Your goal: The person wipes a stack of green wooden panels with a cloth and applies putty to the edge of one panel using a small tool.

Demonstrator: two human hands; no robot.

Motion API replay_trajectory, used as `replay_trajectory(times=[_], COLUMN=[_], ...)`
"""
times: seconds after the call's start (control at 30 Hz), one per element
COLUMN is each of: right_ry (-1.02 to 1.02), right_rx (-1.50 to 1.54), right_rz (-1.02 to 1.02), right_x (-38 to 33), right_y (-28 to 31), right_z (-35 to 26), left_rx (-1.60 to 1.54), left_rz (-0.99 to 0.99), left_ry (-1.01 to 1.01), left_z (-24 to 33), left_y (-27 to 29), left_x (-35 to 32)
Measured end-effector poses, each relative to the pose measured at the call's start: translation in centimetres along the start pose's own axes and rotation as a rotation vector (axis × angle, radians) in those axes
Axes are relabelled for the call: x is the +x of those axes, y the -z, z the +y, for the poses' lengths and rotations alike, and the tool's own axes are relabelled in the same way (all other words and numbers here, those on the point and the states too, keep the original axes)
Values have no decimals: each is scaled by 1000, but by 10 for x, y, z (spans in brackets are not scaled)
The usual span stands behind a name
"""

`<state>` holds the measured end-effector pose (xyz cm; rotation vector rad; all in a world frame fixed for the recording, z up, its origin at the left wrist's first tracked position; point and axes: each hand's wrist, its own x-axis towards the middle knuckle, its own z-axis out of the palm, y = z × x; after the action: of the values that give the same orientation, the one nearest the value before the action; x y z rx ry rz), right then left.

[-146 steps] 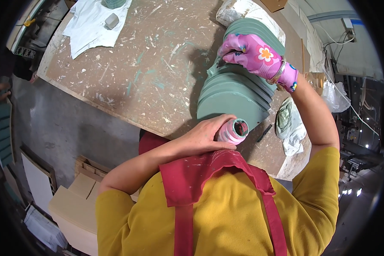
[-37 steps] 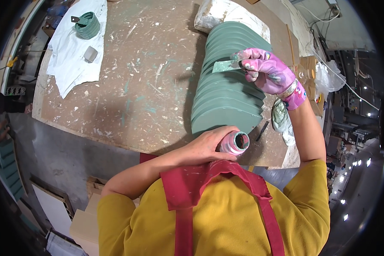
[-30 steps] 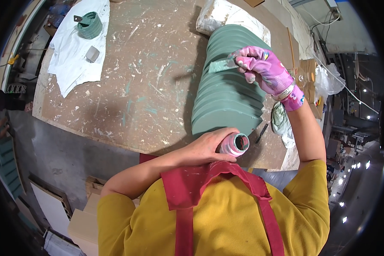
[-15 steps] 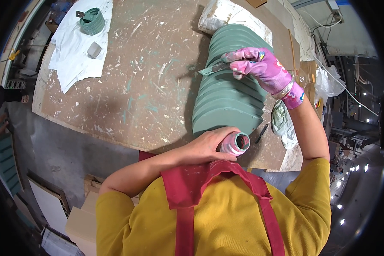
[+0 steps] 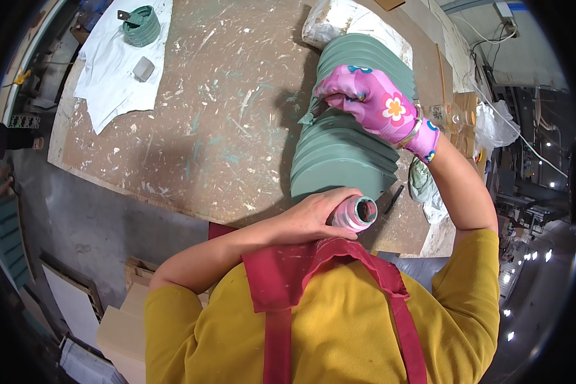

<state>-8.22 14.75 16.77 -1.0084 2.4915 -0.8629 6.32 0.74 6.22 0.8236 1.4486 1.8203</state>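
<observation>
A green piece with deep curved ridges [image 5: 342, 168] lies lengthwise on the worktable [image 5: 205, 96]. My bare left hand [image 5: 317, 214] is closed round a small open-mouthed cylinder, pinkish-white with green smears [image 5: 357, 213], at the near end of the piece. I cannot tell whether the two are joined. In a pink flowered glove, my right hand [image 5: 368, 99] is closed over the ridges, holding a putty knife [image 5: 308, 116]. Only its green-smeared blade end shows past the fingers at the left edge of the piece; the glove hides the handle.
Far left, a white cloth [image 5: 118, 83] holds a green-coated tub [image 5: 141, 29] with a blade in it and a small grey block [image 5: 143, 68]. A plastic-wrapped bundle [image 5: 358, 25] sits behind the piece. At right lie a black stick [image 5: 394, 200] and a rag [image 5: 422, 182].
My right hand has rolled over, its back now facing up, and shifted slightly left with the putty knife. The ridged piece and my left hand have hardly moved.
</observation>
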Motion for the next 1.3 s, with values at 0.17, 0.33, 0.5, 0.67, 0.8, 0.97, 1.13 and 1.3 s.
replay_trajectory(times=[0.17, 0.33, 0.5, 0.67, 0.8, 0.97, 1.13, 1.3], right_ry=[51, 3, 66, 12, 77, 53, 27, 19], right_rx=[-93, -30, -77, -80, -86, -84, -10, -50], right_rz=[-2, 84, 53, 97, 92, 98, 158, 145], right_x=[0, -5, -6, -7, -10, -14, -17, -18], right_y=[-2, 2, -5, -3, -6, -8, -9, -9], right_z=[2, 3, 9, 5, 3, -1, 4, 8], left_rx=[9, 28, 34, 39, 45, 16, 8, 1], left_rz=[2, 10, 14, 5, 11, 6, 6, 8], left_ry=[-16, -23, -32, -24, -29, -15, -11, -2], left_z=[-1, -4, -4, -4, -4, 0, 2, 4], left_y=[0, -2, -1, -1, -3, -1, -1, 0], left_x=[1, 2, 1, 2, 2, 1, 1, 1])
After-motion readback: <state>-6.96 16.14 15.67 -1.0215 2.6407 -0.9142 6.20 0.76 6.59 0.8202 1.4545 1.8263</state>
